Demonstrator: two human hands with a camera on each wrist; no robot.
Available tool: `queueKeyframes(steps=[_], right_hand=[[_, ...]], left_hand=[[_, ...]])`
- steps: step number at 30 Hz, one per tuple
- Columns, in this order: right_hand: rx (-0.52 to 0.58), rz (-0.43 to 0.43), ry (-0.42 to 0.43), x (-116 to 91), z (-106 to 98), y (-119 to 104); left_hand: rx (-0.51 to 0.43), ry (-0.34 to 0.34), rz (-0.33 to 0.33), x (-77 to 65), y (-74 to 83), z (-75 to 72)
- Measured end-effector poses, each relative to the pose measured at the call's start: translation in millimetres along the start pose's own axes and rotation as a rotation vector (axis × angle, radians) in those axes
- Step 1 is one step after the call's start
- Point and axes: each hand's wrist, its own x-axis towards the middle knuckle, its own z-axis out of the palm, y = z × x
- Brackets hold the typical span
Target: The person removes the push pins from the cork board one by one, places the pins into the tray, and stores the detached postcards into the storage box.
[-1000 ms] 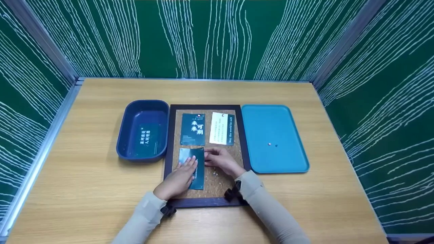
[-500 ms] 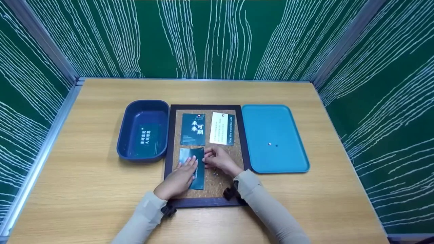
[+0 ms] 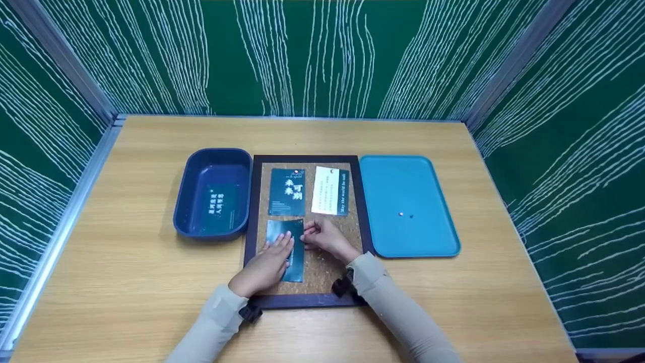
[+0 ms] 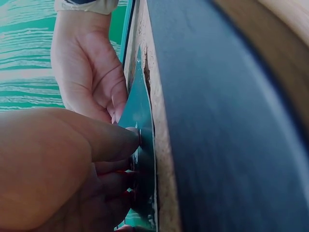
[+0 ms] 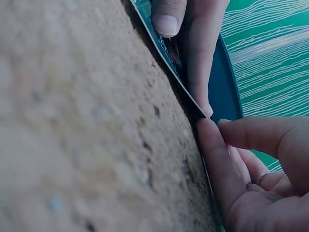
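A dark green printed card (image 3: pixel 295 275) lies on the lower left of a dark-framed cork board (image 3: pixel 327 282). My left hand (image 3: pixel 266 263) rests across this card, its extended fingers pressing it down, as the left wrist view also shows with the card (image 4: pixel 140 113) bowed up from the cork. At the card's right edge, my right hand (image 3: pixel 327 239) has thumb and index fingertips together. From the right wrist, the index fingertip (image 5: pixel 207 128) meets the card's lifted edge (image 5: pixel 181 87), the thumb close above it. Part of the card's print is hidden under the left hand.
Two cards are pinned higher up: a green one (image 3: pixel 287 201) and a cream-and-green one (image 3: pixel 326 194). Left of the board stands a deep blue bin (image 3: pixel 181 201) with another green card (image 3: pixel 221 204) inside. A flat turquoise tray (image 3: pixel 398 184) on the right holds two small pins (image 3: pixel 401 215).
Over the last second the right fingertips have shifted slightly left onto the card's edge. The left hand keeps its place on the card.
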Motion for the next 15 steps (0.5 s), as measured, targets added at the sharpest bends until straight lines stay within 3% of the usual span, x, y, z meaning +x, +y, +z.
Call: queueKeyframes(steps=[9, 15], right_hand=[[-0.041, 0.001, 0.035, -0.3, 1.2, -0.2], [-0.035, 0.014, 0.034, -0.6, 1.7, -1.4]], left_hand=[[-0.020, 0.004, -0.003, -0.2, -0.6, -0.1], [-0.084, -0.016, -0.007, -0.4, -2.0, -7.4]])
